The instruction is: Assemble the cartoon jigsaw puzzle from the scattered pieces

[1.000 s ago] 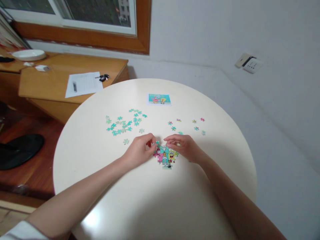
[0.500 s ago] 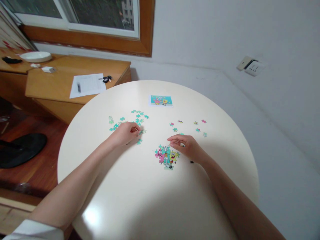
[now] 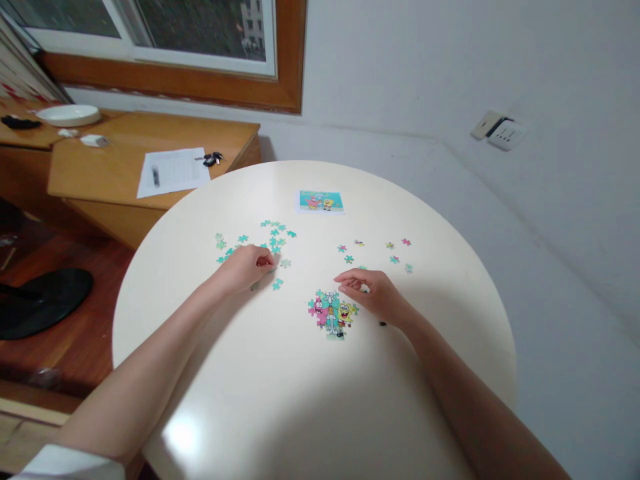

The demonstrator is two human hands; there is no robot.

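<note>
A partly joined cartoon puzzle [image 3: 331, 312] lies in the middle of the round cream table [image 3: 280, 413]. My right hand [image 3: 373, 293] rests beside its upper right edge, fingers curled loosely and pressed near the pieces; what they hold, if anything, I cannot see. My left hand [image 3: 246, 265] is over the pile of loose teal pieces [image 3: 270, 237] to the left, fingers pinched together on the table among them. A single teal piece [image 3: 277, 284] lies just right of that hand. Small coloured pieces [image 3: 395, 257] are scattered to the upper right.
A reference picture card [image 3: 321, 200] lies at the table's far side. Behind on the left stands a wooden desk [image 3: 100, 173] with a paper sheet [image 3: 171, 171], keys [image 3: 212, 159] and a white plate [image 3: 67, 115]. A black chair base [image 3: 43, 300] sits on the floor.
My left hand left the joined puzzle and moved left to the pile of teal pieces. My right hand has stayed beside the puzzle.
</note>
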